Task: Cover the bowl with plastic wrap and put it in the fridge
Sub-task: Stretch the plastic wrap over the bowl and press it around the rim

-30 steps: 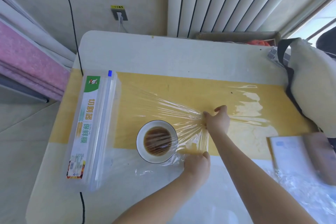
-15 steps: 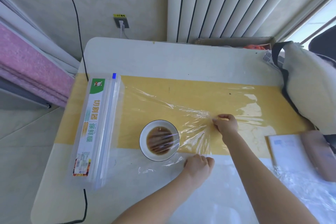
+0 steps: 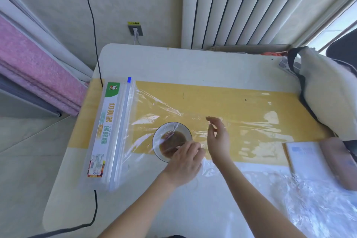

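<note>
A white bowl (image 3: 158,139) of brown liquid stands on the yellow strip of the table (image 3: 193,63). A sheet of clear plastic wrap (image 3: 164,106) runs from the long dispenser box (image 3: 108,131) on the left, over the bowl and on to the right. My left hand (image 3: 184,162) rests on the bowl's near right rim, its fingertips pinching the wrap there and hiding that part of the rim. My right hand (image 3: 218,141) hovers just right of the bowl with fingers spread, holding nothing that I can see.
A cream bag with black straps (image 3: 328,92) fills the table's right edge. A notebook and a pink case (image 3: 313,160) lie in front of it. Crumpled clear plastic (image 3: 318,208) covers the near right corner. A black cable (image 3: 95,208) hangs off the left edge.
My right hand has let go of the stretched wrap and opened. My left hand has moved from the table up onto the bowl's rim. The wrap now lies slacker over the bowl.
</note>
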Demonstrator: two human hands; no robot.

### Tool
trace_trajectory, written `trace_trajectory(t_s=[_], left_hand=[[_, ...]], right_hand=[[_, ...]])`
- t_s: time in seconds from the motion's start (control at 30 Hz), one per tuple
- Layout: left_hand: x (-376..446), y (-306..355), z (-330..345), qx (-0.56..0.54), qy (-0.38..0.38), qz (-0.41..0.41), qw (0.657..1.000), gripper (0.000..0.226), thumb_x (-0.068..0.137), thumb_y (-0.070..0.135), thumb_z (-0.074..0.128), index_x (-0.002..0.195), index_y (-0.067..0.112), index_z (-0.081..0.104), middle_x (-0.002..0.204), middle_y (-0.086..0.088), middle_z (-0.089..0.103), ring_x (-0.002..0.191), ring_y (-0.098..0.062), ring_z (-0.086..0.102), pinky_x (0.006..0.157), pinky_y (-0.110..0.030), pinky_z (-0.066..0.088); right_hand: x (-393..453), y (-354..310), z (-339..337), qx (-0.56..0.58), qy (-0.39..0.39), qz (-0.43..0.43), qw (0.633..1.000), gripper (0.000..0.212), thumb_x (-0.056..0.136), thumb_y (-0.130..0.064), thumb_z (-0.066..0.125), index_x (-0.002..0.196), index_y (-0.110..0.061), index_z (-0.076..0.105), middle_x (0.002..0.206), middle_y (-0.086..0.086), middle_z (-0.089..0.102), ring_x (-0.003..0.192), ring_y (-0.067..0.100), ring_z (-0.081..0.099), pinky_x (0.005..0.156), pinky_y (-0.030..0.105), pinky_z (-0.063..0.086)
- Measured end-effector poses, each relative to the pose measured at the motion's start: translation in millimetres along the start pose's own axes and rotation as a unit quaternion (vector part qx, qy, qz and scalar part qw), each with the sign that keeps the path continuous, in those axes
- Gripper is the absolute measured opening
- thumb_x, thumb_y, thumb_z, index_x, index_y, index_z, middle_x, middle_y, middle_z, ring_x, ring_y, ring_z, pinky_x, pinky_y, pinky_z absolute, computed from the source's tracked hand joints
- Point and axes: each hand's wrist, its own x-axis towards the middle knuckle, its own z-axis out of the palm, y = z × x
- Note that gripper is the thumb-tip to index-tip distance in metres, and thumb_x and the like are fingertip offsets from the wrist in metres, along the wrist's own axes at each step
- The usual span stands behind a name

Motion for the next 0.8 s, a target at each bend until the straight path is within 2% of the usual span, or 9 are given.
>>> trace_trajectory(t_s=[0.1,0.17,0.27,0.3,0.37,0.47,0.57,0.8], left_hand=[[-3,-9,-12,-0.021,0.031,-0.013,0.999,0.024,0.08,0.012,0.046,0.104,0.007,0.046,0.109,-0.011,0.049,0.097,-0.028,0.047,0.088,-0.034,0.042],[1,-17,-14,-0.021,0.004,-0.078,0.997,0.046,0.078,0.026,0.053,0.118,0.005,0.047,0.127,-0.015,0.054,0.116,-0.03,0.047,0.098,-0.039,0.04],[2,-35,-16,0.002,-0.099,-0.126,0.987,0.09,0.075,0.054,0.052,0.144,0.0,0.029,0.154,-0.017,0.025,0.144,-0.028,0.017,0.116,-0.045,0.013],[1,-41,-17,0.018,-0.135,-0.124,0.983,0.101,0.073,0.063,0.049,0.147,0.0,0.021,0.157,-0.016,0.016,0.147,-0.026,0.007,0.117,-0.046,0.006],[1,-47,-18,0.05,-0.193,-0.118,0.973,0.114,0.069,0.076,0.044,0.15,0.001,0.013,0.159,-0.014,0.007,0.148,-0.024,-0.002,0.117,-0.047,0.003],[1,-50,-16,0.071,-0.24,-0.117,0.961,0.115,0.067,0.08,0.041,0.149,0.002,0.019,0.159,-0.012,0.013,0.148,-0.022,0.005,0.116,-0.05,0.008],[-2,-50,-11,0.069,-0.249,-0.131,0.957,0.109,0.069,0.076,0.041,0.148,0.005,0.024,0.158,-0.01,0.02,0.146,-0.02,0.015,0.114,-0.051,0.014],[-3,-53,-10,0.07,-0.242,-0.106,0.962,0.109,0.065,0.081,0.04,0.151,0.019,0.014,0.159,-0.014,0.012,0.147,-0.023,0.008,0.111,-0.058,0.015]], right_hand=[[-17,-5,10,0.01,-0.078,0.011,0.997,0.034,0.101,-0.014,0.036,0.127,-0.019,0.056,0.133,-0.011,0.054,0.125,0.003,0.047,0.103,0.023,0.038],[-26,-4,16,0.014,-0.118,0.024,0.993,0.038,0.103,-0.019,0.033,0.137,-0.02,0.049,0.145,-0.009,0.046,0.136,0.005,0.038,0.111,0.027,0.032],[-31,-1,21,-0.018,-0.154,0.024,0.988,0.043,0.104,-0.024,0.03,0.146,-0.021,0.037,0.155,-0.007,0.033,0.146,0.008,0.022,0.116,0.029,0.024],[-32,-1,22,-0.031,-0.167,0.024,0.985,0.044,0.104,-0.025,0.029,0.148,-0.021,0.033,0.156,-0.008,0.03,0.147,0.008,0.018,0.117,0.027,0.022],[-34,2,24,-0.063,-0.2,0.017,0.978,0.046,0.104,-0.026,0.027,0.15,-0.021,0.026,0.157,-0.008,0.026,0.148,0.008,0.012,0.118,0.027,0.019],[-37,9,30,-0.108,-0.227,-0.006,0.968,0.051,0.105,-0.026,0.024,0.153,-0.019,0.011,0.159,-0.006,0.021,0.15,0.013,0.008,0.121,0.035,0.01],[-38,16,32,-0.132,-0.229,0.011,0.964,0.053,0.104,-0.029,0.021,0.153,-0.02,0.002,0.161,-0.007,0.014,0.15,0.013,0.001,0.12,0.033,0.0],[-37,24,33,-0.151,-0.246,0.031,0.957,0.053,0.104,-0.032,0.018,0.153,-0.024,0.0,0.162,-0.008,0.001,0.149,0.009,-0.006,0.118,0.031,-0.006]])
